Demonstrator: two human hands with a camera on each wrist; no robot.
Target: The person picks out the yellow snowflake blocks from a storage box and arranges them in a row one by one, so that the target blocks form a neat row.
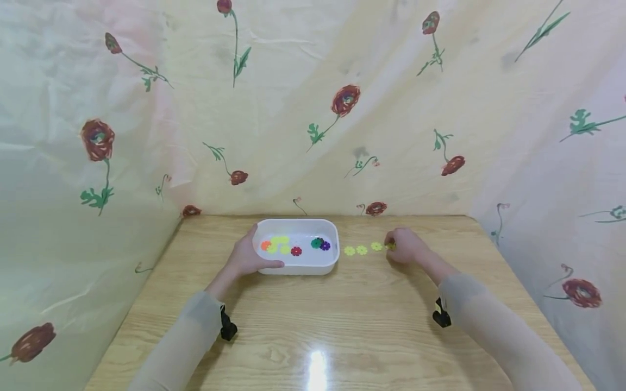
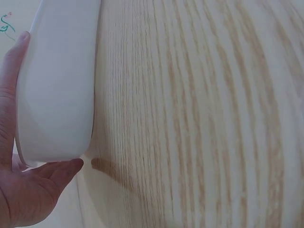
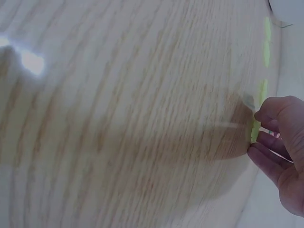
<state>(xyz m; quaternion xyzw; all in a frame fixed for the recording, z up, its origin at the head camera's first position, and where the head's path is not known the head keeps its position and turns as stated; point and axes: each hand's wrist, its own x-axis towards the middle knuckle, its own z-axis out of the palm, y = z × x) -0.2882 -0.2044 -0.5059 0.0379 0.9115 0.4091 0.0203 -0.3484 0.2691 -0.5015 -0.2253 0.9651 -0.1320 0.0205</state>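
Observation:
A white plastic tub (image 1: 298, 269) stands on the table, and my left hand (image 1: 246, 255) grips its left end, the thumb along the near side. In the left wrist view the same hand (image 2: 28, 190) wraps the corner of the tub (image 2: 57, 90). Inside lie several flower-shaped plastic pieces, among them a red one (image 1: 296, 251), an orange one (image 1: 265, 246) and several yellow ones. Right of the tub, my right hand (image 1: 405, 245) pinches a yellow flower-shaped piece (image 3: 255, 130) at the tabletop. Its fingertips partly hide that piece.
Three more yellow pieces lie in a row between tub and right hand: one nearest the tub (image 1: 349, 251), a second (image 1: 361, 250) and a third (image 1: 376, 246). The wooden table (image 1: 313, 309) meets a flowered cloth (image 1: 313, 136) at its back and sides.

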